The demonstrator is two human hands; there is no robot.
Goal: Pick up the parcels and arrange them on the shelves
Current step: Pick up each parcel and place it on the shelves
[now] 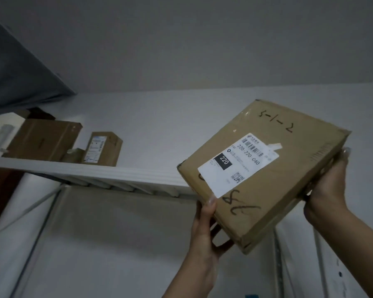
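Observation:
I look up at a white top shelf (125,174). Both my hands hold a flat brown cardboard parcel (274,190) raised at the right, tilted, with a white shipping label and handwritten marks on its face. My left hand (205,229) grips its lower left edge, thumb on the face. My right hand (325,190) holds its right side from beneath. The parcel's left corner overlaps the right end of the shelf's front edge; I cannot tell whether it touches.
On the shelf's left part stand a large brown box (43,138), a smaller labelled box (105,148) and a low small carton (74,155) between them. A white upright post (297,254) rises at the right. A grey ceiling and a dark blue panel (15,67) lie above.

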